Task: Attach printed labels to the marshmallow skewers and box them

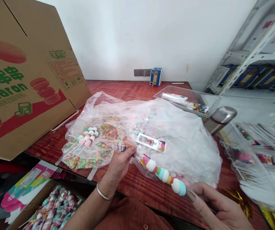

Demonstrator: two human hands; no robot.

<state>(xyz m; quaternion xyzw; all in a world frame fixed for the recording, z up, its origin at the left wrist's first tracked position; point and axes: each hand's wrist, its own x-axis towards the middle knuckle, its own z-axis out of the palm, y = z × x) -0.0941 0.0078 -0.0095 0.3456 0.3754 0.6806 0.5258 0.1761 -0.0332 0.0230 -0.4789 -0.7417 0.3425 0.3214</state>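
A skewer of white, blue, green, red and yellow marshmallow-like sweets point(165, 176) slants across in front of me, with a colourful printed bit at its upper left end. Thumb and fingers of my left hand point(118, 164), a bangle on its wrist, are pinched together at that end, beside a dark printed label point(121, 147). At the lower right end, the blue sweet meets the thumb and forefinger of my right hand point(213, 204), which are closed on the tip. Just behind the skewer, a white printed packet point(151, 142) lies on a clear plastic bag point(187, 140).
Several marshmallow skewers point(88, 136) lie on a bag of coloured rings point(101, 153) at left. A large carton point(41, 64) stands behind them. A steel flask point(220, 118), a clear tray point(215, 100) and a bin of sticks point(259, 179) are at right. Wrapped sweets fill a box point(53, 207) below.
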